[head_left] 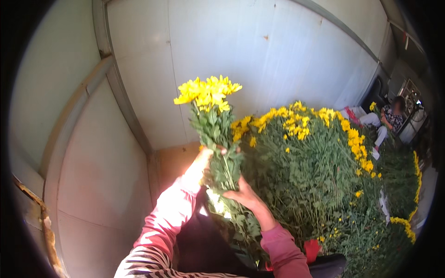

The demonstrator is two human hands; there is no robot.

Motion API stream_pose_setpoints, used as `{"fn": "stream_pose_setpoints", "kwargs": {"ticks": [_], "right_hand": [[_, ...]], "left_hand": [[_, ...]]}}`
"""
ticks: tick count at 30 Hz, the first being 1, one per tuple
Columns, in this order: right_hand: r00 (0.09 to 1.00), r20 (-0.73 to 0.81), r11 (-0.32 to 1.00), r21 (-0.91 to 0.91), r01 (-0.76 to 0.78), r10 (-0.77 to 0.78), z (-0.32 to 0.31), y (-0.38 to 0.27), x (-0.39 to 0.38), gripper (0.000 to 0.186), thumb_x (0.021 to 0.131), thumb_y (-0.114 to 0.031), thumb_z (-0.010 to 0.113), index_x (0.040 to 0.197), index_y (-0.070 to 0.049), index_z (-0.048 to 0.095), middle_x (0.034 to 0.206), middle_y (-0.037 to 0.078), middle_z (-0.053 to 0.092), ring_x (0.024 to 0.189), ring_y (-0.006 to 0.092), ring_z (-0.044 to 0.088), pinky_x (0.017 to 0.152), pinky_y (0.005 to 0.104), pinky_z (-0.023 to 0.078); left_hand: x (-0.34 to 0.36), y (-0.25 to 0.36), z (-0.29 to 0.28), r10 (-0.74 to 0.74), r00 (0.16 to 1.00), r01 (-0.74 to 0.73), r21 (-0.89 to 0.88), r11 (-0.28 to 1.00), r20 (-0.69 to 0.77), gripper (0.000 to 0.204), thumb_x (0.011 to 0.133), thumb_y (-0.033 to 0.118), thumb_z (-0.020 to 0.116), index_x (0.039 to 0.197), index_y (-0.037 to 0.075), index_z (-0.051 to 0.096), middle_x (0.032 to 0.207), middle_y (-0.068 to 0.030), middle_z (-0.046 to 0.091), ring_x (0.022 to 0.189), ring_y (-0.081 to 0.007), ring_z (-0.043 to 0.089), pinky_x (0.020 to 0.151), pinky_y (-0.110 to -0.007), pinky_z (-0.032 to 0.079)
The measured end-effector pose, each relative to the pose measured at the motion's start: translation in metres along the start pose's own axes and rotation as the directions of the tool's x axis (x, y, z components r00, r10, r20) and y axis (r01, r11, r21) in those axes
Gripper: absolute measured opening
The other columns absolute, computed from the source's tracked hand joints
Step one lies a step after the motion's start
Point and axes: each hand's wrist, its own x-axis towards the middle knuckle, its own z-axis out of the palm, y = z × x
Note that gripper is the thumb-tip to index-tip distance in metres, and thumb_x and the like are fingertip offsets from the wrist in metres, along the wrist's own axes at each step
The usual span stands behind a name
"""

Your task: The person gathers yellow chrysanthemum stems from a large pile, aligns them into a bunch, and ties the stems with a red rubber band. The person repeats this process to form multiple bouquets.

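My left hand (207, 154) is closed round a bunch of yellow chrysanthemums (207, 94), held upright on long leafy green stems (226, 169) in front of me, blooms at the top. Lower on the bunch, my right hand (245, 198) touches the stems from the right, its thumb and forefinger spread apart; its other fingers are partly hidden. Sunlight falls brightly on my left sleeve and wrist.
A large heap of cut stems edged with yellow blooms (315, 176) fills the right side. A seated person (389, 118) holds flowers at the far right. Pale wall panels (241, 55) rise ahead and left. A small red object (311, 250) lies near my right arm.
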Motion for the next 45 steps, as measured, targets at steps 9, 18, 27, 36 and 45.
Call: {"fn": "stream_pose_setpoints", "kwargs": {"ticks": [9,18,27,36,45], "right_hand": [[0.845,-0.030,0.709,0.559,-0.429,0.534,0.068,0.054,0.029,0.022,0.083,-0.012,0.068,0.099,0.000,0.061,0.073,0.006,0.064,0.053,0.0118,0.056,0.045,0.0286,0.044],[0.989,0.057,0.967,0.212,-0.144,0.135,0.105,0.121,0.046,0.044,0.087,-0.030,0.064,0.119,-0.002,0.050,0.105,0.017,0.058,0.093,0.0225,0.057,0.077,0.0387,0.046],[0.892,-0.378,0.724,-0.539,-0.430,0.248,-0.048,0.272,0.099,0.035,0.088,-0.031,0.061,0.105,-0.001,0.062,0.100,0.019,0.064,0.090,0.0361,0.060,0.075,0.0434,0.049],[0.931,-0.282,0.379,-0.855,-0.353,0.231,-0.074,0.370,0.143,0.029,0.087,-0.034,0.062,0.101,-0.009,0.065,0.084,0.013,0.068,0.082,0.0342,0.063,0.073,0.0467,0.049],[0.818,-0.450,0.854,-0.197,-0.482,0.358,-0.076,0.289,0.156,0.021,0.088,-0.017,0.063,0.103,-0.002,0.060,0.083,0.008,0.059,0.068,0.0192,0.059,0.063,0.0351,0.048]], "left_hand": [[0.006,-0.009,-0.095,-0.001,0.877,0.039,0.069,0.997,-0.481,0.030,0.092,0.028,0.048,0.111,0.006,0.055,0.097,-0.0086,0.062,0.083,-0.0233,0.062,0.070,-0.037,0.054],[-0.015,0.023,-0.085,-0.121,0.692,0.068,-0.103,0.992,-0.711,0.032,0.085,0.032,0.062,0.104,0.007,0.062,0.087,-0.0066,0.067,0.066,-0.0219,0.063,0.063,-0.037,0.055],[-0.048,0.042,-0.158,-0.002,0.645,0.009,0.005,1.000,-0.764,0.034,0.079,0.030,0.061,0.098,0.002,0.063,0.091,-0.0124,0.067,0.076,-0.0259,0.065,0.070,-0.041,0.056],[-0.036,0.029,-0.148,0.030,0.726,-0.054,-0.013,0.998,-0.687,0.029,0.078,0.034,0.071,0.095,0.012,0.066,0.106,-0.0113,0.065,0.096,-0.0248,0.061,0.084,-0.041,0.052],[-0.033,0.019,-0.149,0.245,0.696,0.076,0.409,0.910,-0.675,0.027,0.078,0.020,0.057,0.093,-0.002,0.066,0.083,-0.0101,0.065,0.072,-0.0192,0.062,0.068,-0.034,0.052]]}}
